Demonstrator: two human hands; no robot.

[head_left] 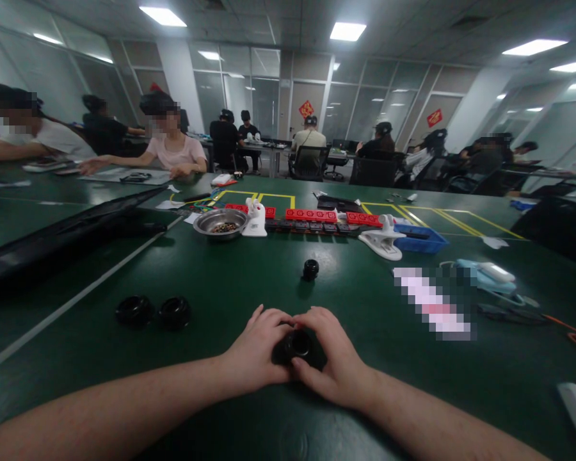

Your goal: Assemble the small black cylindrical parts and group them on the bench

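Both of my hands meet around a glossy black ring-shaped piece [299, 344] with a hole facing up, low in the middle of the view. From the left side, the curved fingers of my left hand [262, 349] close on it. My right hand [336, 358] grips its other side, thumb at the near edge and fingers around the far edge. Beyond my hands a smaller black ribbed piece [310, 269] stands on the table. Two black tyre-like rings, a left one [133, 311] and a right one [174, 312], lie side by side to the left.
Across the green table [249, 275] are a metal bowl [221, 225] of small parts, a white clamp stand [255, 218], red strips [312, 215], a white clip [383, 238] and a blue tray [420, 238]. A long black bag-like thing [72, 237] lies left. Several people sit beyond.
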